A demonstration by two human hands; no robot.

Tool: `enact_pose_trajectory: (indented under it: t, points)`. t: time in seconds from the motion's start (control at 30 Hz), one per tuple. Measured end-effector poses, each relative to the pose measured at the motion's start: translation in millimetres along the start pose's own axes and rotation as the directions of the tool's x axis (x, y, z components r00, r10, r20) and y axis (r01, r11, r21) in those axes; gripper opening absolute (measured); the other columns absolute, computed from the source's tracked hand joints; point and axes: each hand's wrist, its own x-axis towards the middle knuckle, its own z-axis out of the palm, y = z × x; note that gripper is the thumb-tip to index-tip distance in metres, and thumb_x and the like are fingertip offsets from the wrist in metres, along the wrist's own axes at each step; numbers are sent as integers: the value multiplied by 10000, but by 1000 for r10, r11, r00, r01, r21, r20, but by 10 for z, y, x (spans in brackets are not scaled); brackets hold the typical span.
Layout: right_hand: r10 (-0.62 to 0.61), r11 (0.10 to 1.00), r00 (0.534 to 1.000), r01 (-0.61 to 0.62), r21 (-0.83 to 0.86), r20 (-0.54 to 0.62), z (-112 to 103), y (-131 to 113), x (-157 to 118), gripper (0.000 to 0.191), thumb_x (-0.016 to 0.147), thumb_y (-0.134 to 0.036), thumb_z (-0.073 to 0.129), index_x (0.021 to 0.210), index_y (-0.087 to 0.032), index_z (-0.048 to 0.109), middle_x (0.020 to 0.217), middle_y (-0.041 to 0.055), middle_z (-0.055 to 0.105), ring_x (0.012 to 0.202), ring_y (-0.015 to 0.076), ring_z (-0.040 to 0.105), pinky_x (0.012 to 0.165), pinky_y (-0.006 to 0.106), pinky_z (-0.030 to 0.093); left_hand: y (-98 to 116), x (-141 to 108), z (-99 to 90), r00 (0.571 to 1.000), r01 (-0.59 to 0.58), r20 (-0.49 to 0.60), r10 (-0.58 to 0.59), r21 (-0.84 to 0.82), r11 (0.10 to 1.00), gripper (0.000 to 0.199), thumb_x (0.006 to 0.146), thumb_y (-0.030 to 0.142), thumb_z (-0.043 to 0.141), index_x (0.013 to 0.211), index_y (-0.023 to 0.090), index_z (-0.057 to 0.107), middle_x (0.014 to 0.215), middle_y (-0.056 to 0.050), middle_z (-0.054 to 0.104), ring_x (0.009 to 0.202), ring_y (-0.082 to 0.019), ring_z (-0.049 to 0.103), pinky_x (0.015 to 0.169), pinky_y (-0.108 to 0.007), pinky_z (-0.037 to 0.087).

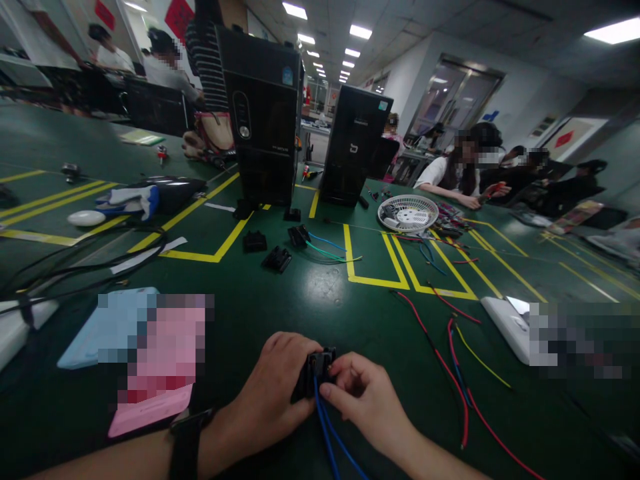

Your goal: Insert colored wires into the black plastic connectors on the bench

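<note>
My left hand [267, 390], with a black watch strap [187, 443] on the wrist, grips the left side of a small black rocker switch [316, 373]. My right hand [365, 400] pinches the switch's right side with thumb and fingers. Two blue wires [326, 427] run down from the switch toward me, and their connection is hidden by my fingers. To the right of my hands, loose red wires [453, 373] and a yellow wire [480, 357] lie on the green mat [373, 320]. Several more black switches [277, 259] sit farther ahead, one with blue and green wires [325, 248].
Two black PC towers [263, 113] stand on the far bench beyond yellow tape lines [370, 280]. A white round mesh basket [407, 213] is there too. A co-worker [457, 177] works at the right. Pixelated objects lie left and right of my hands.
</note>
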Motion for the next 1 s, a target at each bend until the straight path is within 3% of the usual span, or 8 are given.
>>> enact_pose_trajectory:
  t: [0.2,0.43,0.6,0.73,0.87,1.0]
  points:
    - [5,990,1000,-3,143,-12,-67,-66,0,222,752,-342,696,762,-181,544,574,-73,498,495,76,463,478,201,373,-58,-27,40,1000,8,-16,-8,2,1000,436,691,125,603,1091,238,472,1043,-26,565,1001,-233,517,931,-417,360]
    - [-15,945,984,73,320,-180,-528,-224,122,264,788,-393,705,863,-185,560,806,4,643,687,122,600,581,226,498,-113,-36,64,1000,-10,-15,10,0,1000,488,700,116,616,1135,254,445,1076,-19,555,1021,-231,511,937,-428,357]
    - [-71,920,905,222,322,-420,-903,-241,244,281,733,-379,765,840,-192,586,788,-12,650,670,113,603,580,216,508,-121,-33,68,1000,-14,-2,14,6,1000,490,712,126,633,1140,264,440,1078,-9,553,1023,-224,509,943,-436,348]
    - [-81,919,837,272,284,-541,-1205,-212,352,315,683,-385,797,851,-203,603,779,-29,651,656,91,589,592,187,497,-118,-36,58,1000,-20,-13,20,-3,1000,496,718,131,644,1144,266,431,1080,-9,557,1030,-226,509,944,-434,349]
    - [-46,933,805,246,263,-592,-1410,-171,416,367,608,-376,841,848,-189,636,767,-9,666,629,100,591,560,193,501,-117,-43,58,1000,-22,-18,22,-5,1000,503,712,113,636,1144,268,431,1082,-10,557,1035,-229,508,946,-435,347]
    - [-15,942,808,208,263,-589,-1480,-144,432,392,568,-391,850,832,-185,647,757,-1,664,618,114,597,534,207,506,-131,-43,82,1000,-19,-25,18,-18,1000,517,701,115,644,1144,274,431,1082,-8,556,1031,-229,509,947,-442,347]
